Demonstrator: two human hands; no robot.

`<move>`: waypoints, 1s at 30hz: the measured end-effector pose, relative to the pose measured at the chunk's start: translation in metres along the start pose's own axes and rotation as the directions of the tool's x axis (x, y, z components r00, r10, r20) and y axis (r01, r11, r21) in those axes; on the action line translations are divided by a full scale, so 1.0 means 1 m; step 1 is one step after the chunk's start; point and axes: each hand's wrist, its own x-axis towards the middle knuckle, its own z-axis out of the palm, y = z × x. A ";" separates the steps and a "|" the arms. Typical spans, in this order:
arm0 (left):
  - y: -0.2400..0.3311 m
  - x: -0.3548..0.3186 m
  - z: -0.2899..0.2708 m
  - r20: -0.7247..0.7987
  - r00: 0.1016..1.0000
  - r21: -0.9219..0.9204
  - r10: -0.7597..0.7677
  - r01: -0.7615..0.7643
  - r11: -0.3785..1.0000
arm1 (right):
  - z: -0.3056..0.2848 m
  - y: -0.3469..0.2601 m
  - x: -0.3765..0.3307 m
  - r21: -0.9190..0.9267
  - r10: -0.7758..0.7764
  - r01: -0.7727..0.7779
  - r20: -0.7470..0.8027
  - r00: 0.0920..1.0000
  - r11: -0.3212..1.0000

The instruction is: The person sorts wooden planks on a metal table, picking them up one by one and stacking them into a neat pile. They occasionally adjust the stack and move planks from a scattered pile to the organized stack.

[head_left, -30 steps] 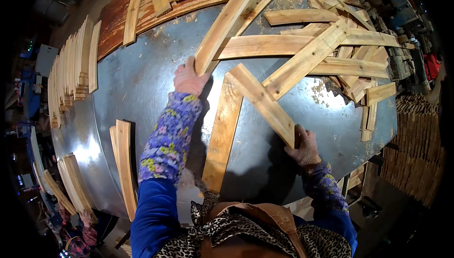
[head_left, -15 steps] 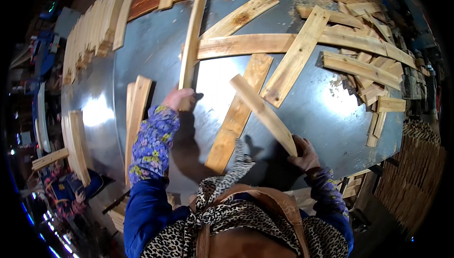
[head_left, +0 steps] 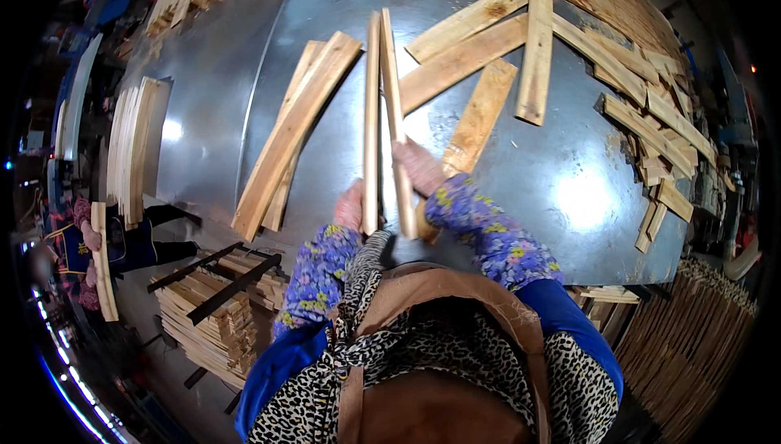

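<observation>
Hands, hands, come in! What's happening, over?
Left hand: holding one board on edge. Right hand: holding second board on edge. Loose boards either side, shiny table.

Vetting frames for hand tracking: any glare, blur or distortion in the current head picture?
Head view: bright glare on the metal table, with the largest patch right of centre; head view: left hand and right hand look slightly soft, likely motion blur; head view: fisheye bending and black corners, wood stack at lower right dim.

Two long, pale wooden boards (head_left: pixel 372 119), held edge-up side by side, converge toward their far ends.
</observation>
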 end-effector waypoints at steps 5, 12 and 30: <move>0.009 -0.028 -0.094 -0.009 0.831 0.972 0.556 -0.124 0.201 | 0.113 -0.021 0.006 -0.507 0.072 -0.029 0.065 0.995 0.862; 0.086 -0.039 -0.148 0.031 0.708 0.975 0.706 -0.176 0.133 | 0.189 -0.027 0.032 -0.514 -0.200 0.320 0.276 0.940 0.796; 0.183 0.228 0.155 0.302 0.653 0.947 0.694 -0.122 -0.297 | -0.230 -0.066 0.113 -0.758 -0.226 -0.374 -0.555 0.801 0.535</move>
